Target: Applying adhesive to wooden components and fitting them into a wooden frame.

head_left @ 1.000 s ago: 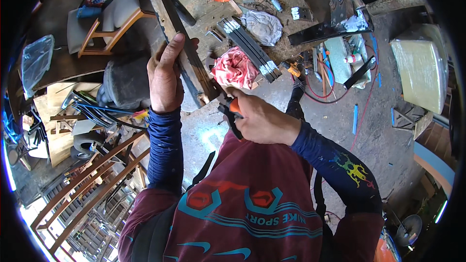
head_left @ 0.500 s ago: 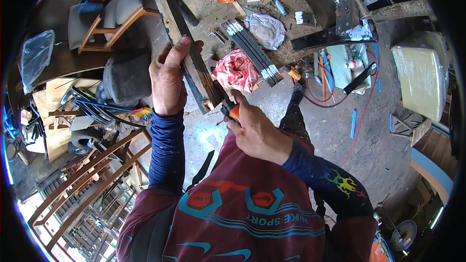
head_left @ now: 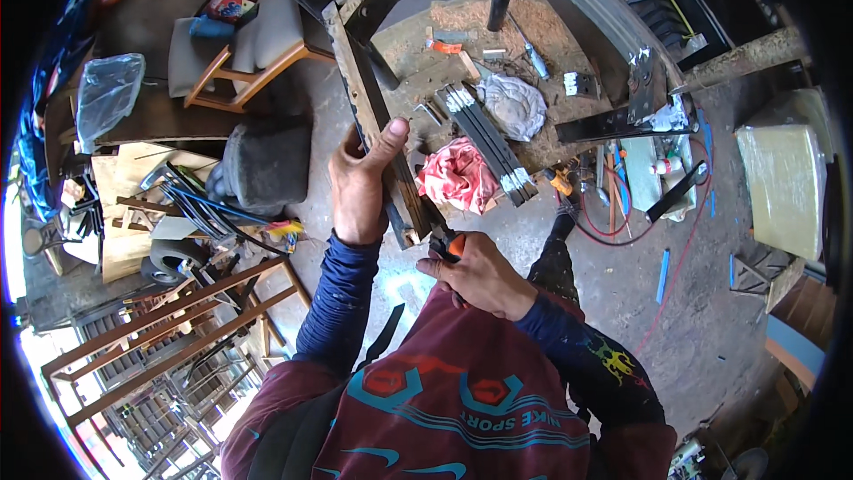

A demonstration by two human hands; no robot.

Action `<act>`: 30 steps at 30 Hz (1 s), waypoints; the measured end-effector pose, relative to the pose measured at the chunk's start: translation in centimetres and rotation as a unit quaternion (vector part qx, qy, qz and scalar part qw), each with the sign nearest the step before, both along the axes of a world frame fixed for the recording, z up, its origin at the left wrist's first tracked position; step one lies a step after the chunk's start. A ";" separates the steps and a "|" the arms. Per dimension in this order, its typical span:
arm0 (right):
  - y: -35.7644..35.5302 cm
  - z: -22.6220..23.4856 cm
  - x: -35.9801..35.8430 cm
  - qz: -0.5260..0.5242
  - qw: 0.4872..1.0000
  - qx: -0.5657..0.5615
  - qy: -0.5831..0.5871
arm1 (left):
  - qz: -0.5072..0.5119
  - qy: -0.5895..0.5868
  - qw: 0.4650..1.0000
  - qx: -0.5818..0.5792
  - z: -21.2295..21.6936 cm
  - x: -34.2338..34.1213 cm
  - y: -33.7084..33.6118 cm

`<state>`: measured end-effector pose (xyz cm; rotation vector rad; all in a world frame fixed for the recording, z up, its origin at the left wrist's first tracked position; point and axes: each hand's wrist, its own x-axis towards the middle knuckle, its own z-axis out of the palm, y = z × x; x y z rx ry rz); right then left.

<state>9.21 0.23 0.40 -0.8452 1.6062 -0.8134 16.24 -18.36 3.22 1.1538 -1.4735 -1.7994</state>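
Note:
A long rail [head_left: 371,111], bare wood on one face and black along its side, runs from the frame at the top down toward my body. My left hand [head_left: 359,196] is closed round it near the lower end, thumb on top and fingers out of sight beneath. In my right hand [head_left: 490,280] is a pair of pliers [head_left: 456,246] with orange-and-black handles. Their dark jaws meet the rail's near end; what they grip there is too small to make out. Beyond the rail lie a crumpled pink cloth [head_left: 458,175] and several black bars [head_left: 489,144] with white-smeared ends.
A wooden board [head_left: 418,62] holds sawdust, a grey rag [head_left: 513,107] and a blue-handled screwdriver [head_left: 535,60]. To the right are a yellow drill [head_left: 560,182], a red hose [head_left: 680,271] and a plastic-wrapped block [head_left: 780,191]. Cushioned chairs [head_left: 253,53] and a black stool [head_left: 265,164] stand left.
The whole view has shifted, so the rail, both hands and surroundings appear lower and to the right. My left hand keeps its hold on the rail, and the pliers stay at its near end.

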 end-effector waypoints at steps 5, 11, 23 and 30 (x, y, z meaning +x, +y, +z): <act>-1.3 -0.7 -0.1 -0.087 0.942 -0.004 -0.324 | 0.015 -0.005 0.999 0.045 0.9 -0.2 -1.0; -2.7 -5.3 1.4 -0.033 0.752 -0.046 -0.657 | 0.054 0.013 0.996 0.066 1.5 -0.9 -1.0; -5.8 -13.6 8.3 0.242 0.239 -0.201 -0.919 | 0.071 -0.015 0.990 0.121 1.6 1.6 -0.4; -3.6 -12.2 4.6 0.124 0.489 -0.143 -0.852 | -0.078 -0.030 0.996 0.016 1.9 1.5 -0.2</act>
